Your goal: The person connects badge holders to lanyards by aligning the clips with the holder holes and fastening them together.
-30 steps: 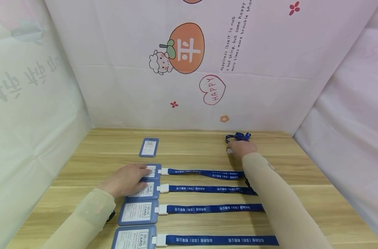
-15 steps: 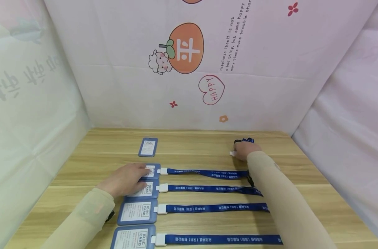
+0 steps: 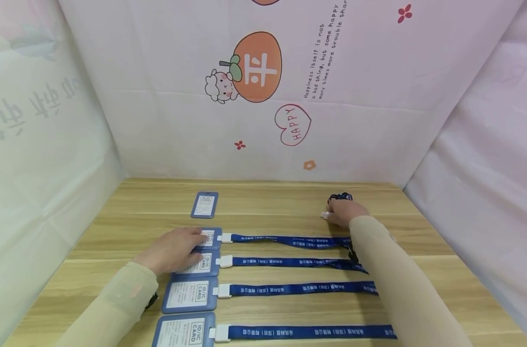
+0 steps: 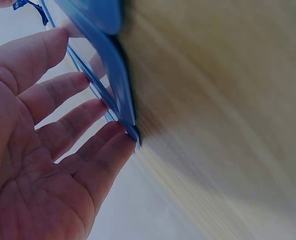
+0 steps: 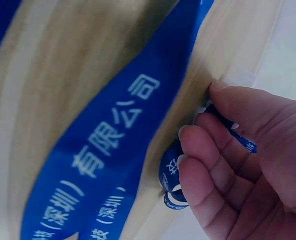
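Note:
My left hand [image 3: 174, 250] lies over the two farthest blue badge holders of a column, the farthest badge holder [image 3: 213, 237] and the one below it [image 3: 207, 264]. In the left wrist view its extended fingertips touch the holders' edges [image 4: 120, 95]. Over at the back right, my right hand [image 3: 349, 212] pinches a bundled dark blue lanyard [image 3: 342, 196]. The lanyard's white clip [image 3: 325, 215] pokes out left of the fingers. Up close in the right wrist view, curled fingers partly hide the folded strap [image 5: 172, 167].
Nearer me are two more badge holders, a third [image 3: 191, 294] and a front one [image 3: 184, 330]. Each has a blue lanyard stretched rightward, such as the front strap [image 3: 307, 332]. A loose badge holder [image 3: 204, 205] lies at the back left. Printed cloth walls [image 3: 168, 135] enclose the wooden table [image 3: 263, 207].
The right hand has shifted a little to the right and toward me, taking the bundled lanyard along. The left hand stays on the badge holders.

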The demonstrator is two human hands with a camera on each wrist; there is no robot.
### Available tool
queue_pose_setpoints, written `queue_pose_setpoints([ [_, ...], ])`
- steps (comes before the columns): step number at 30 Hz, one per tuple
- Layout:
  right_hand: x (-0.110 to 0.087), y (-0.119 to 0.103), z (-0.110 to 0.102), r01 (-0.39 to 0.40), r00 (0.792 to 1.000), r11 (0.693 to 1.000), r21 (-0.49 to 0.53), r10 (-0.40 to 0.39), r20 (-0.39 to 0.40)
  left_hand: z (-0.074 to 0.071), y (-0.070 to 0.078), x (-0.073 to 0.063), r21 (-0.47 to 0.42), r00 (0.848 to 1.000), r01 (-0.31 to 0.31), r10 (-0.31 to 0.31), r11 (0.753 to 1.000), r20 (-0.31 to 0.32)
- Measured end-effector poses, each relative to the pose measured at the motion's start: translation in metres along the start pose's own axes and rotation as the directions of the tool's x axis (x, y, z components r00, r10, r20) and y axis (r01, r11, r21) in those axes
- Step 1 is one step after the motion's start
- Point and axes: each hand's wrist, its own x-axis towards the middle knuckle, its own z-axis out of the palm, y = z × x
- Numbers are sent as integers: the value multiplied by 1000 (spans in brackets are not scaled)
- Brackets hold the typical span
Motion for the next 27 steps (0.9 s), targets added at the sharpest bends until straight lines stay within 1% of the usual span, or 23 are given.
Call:
queue_pose_setpoints([
  [4, -4, 6, 3, 10, 999, 1000, 27, -9, -38, 1, 2, 1, -9, 1000, 3, -3, 1000, 6],
  [6, -7, 9, 3, 18, 998, 998, 61, -14, -63, 1, 2, 2, -13, 1000, 5, -5, 1000, 6],
  [8, -10, 11, 1, 26, 995, 993, 119, -15, -94, 1, 2, 2, -14, 1000, 8, -8, 1000, 2],
  [9, -12, 12, -1, 33, 994, 986, 164, -16, -106, 2, 2, 2, -15, 1000, 10, -10, 1000, 1],
  [11, -16, 13, -6, 34, 992, 961, 274, 0, -123, 2, 2, 2, -14, 1000, 12, -13, 1000, -3],
  [13, -21, 13, -12, 35, 990, 928, 372, 19, -140, 1, 2, 1, -13, 1000, 12, -12, 1000, -5],
  [16, -29, 13, -21, 34, 984, 879, 476, 54, -169, 0, 3, 0, -14, 1000, 8, -8, 1000, -6],
  [19, -36, 15, -28, 36, 978, 858, 512, 76, -196, -1, 3, 0, -14, 1000, 4, -4, 1000, -6],
  [22, -42, 18, -35, 36, 971, 845, 534, 96, -218, -1, 4, 0, -14, 1000, 9, -9, 1000, -2],
  [25, -47, 20, -41, 42, 961, 832, 554, 118, -250, -1, 5, 0, -12, 1000, 12, -12, 1000, -1],
  [27, -51, 21, -45, 60, 950, 820, 569, 129, -286, -1, 5, 0, -14, 1000, 17, -17, 1000, -1],
])
